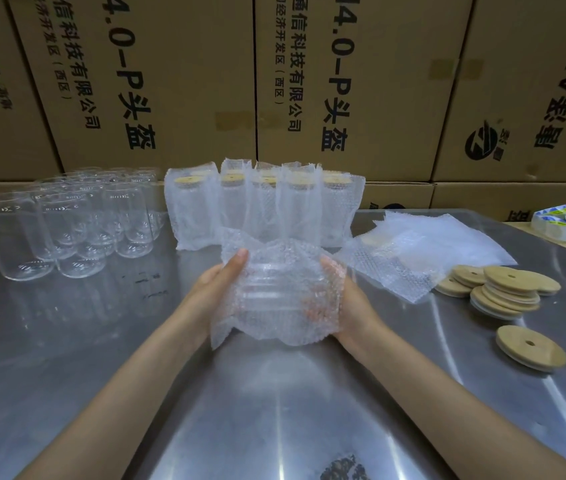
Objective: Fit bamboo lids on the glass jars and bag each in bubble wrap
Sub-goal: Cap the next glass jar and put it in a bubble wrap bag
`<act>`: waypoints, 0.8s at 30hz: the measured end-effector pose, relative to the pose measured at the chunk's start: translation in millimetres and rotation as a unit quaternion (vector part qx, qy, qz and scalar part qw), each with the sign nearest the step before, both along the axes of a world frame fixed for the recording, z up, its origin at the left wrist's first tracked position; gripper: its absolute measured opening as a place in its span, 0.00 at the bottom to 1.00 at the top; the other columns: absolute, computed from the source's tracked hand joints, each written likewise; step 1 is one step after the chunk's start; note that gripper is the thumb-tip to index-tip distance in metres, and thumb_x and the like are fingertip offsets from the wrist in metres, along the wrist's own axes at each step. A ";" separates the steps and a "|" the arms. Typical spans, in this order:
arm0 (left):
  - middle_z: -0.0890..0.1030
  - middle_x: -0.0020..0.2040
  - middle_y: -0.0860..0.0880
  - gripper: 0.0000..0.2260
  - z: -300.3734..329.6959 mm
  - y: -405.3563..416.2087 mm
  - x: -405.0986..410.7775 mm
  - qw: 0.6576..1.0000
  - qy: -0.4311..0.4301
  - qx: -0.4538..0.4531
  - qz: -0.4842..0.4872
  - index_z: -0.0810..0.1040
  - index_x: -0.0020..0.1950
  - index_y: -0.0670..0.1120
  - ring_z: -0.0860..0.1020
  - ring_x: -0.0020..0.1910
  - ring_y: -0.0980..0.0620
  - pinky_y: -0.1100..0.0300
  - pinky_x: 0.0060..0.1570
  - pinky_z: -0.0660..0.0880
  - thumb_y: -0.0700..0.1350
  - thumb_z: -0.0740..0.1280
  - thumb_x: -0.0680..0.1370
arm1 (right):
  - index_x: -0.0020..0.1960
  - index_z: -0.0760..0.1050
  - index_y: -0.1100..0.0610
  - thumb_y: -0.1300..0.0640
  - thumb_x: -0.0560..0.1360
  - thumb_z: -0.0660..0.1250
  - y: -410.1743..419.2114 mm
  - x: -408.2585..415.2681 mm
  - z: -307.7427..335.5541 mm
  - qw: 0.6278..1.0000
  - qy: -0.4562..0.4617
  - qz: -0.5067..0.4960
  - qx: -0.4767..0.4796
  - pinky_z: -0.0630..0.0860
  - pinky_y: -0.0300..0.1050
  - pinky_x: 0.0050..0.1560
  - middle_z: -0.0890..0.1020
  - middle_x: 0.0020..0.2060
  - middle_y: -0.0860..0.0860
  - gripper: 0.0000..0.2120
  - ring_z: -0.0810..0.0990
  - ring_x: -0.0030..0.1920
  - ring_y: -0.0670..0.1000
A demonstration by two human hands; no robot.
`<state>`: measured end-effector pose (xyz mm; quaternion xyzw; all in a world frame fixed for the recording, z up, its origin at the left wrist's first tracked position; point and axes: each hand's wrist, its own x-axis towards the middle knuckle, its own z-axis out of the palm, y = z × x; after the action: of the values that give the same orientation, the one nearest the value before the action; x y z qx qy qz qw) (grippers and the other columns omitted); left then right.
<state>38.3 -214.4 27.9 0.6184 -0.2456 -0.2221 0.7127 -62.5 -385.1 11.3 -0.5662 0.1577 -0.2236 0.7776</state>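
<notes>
- stainless steel table (67,375), cardboard cartons (170,81) stacked behind
- bare glass jars (67,223) off past the left fingertips
- bagged lidded jars (264,199) standing just beyond both hands
- bubble wrap bag (279,292) (jar inside, lying sideways) gripped at each side, left hand (219,285) and right hand (347,296) curled round it
- bamboo lids (503,289) right of the right fingers

Glossy steel table (67,358), clear glass jars (67,223), matt bamboo lids (530,346) — dimpled plastic bubble wrap (430,251), brown cardboard boxes (177,81).
</notes>
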 end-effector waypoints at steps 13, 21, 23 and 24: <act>0.79 0.63 0.45 0.42 -8.3 -4.2 -1.8 0.995 0.055 -0.050 -0.059 0.68 0.72 0.47 0.79 0.60 0.44 0.44 0.63 0.73 0.55 0.80 0.61 | 0.64 0.77 0.58 0.47 0.79 0.62 -2.2 -5.4 14.4 0.998 -0.001 0.053 -0.028 0.71 0.63 0.66 0.82 0.58 0.58 0.20 0.80 0.60 0.59; 0.82 0.60 0.43 0.20 1.8 -8.4 -6.4 0.959 0.154 -0.237 -0.032 0.79 0.63 0.45 0.81 0.57 0.45 0.53 0.50 0.81 0.53 0.68 0.74 | 0.72 0.63 0.51 0.32 0.63 0.62 -16.7 -20.0 28.6 0.996 -0.053 -0.060 0.028 0.72 0.46 0.59 0.74 0.68 0.52 0.42 0.77 0.60 0.49; 0.83 0.56 0.46 0.14 4.6 -8.9 -7.3 0.943 0.168 -0.287 -0.023 0.86 0.52 0.49 0.83 0.54 0.48 0.56 0.48 0.81 0.53 0.64 0.78 | 0.76 0.57 0.50 0.33 0.63 0.61 -14.3 -18.1 23.1 0.999 -0.032 0.001 0.028 0.68 0.48 0.64 0.70 0.71 0.52 0.46 0.74 0.63 0.50; 0.84 0.54 0.47 0.15 5.7 -9.6 -9.0 0.939 0.164 -0.301 -0.012 0.87 0.48 0.50 0.83 0.52 0.50 0.58 0.46 0.81 0.53 0.62 0.79 | 0.76 0.57 0.49 0.34 0.63 0.61 -9.3 -16.1 19.8 0.999 -0.015 0.046 0.019 0.66 0.48 0.67 0.69 0.71 0.52 0.44 0.73 0.64 0.50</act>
<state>29.3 -224.0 33.7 0.3272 -0.1878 -0.2453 0.8930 -78.7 -394.3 31.1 -0.5545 0.1244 -0.1931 0.7999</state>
